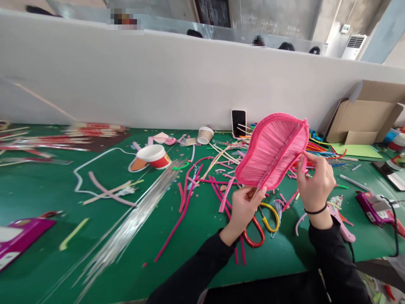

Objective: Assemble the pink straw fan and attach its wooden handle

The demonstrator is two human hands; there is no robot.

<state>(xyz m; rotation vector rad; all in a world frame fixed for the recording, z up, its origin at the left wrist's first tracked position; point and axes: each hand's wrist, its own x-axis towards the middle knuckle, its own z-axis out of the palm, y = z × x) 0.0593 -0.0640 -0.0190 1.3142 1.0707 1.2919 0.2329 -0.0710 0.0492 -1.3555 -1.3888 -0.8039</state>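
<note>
Head view: L hand [243, 207] pinches thin stem [255, 193] of pink leaf shape [268, 147], held up over green table [196, 272], R hand [317, 179] pinches short pink strip [304, 164] at leaf's R edge, & scissors [277, 215] lie on tbl. just beside L hand.

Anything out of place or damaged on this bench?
Pink strips strewn over the green table: they point every which way, some beside the scissors, whereas the clear rods lie roughly side by side. No obvious damage to the pink leaf-shaped piece in the left hand.
</note>
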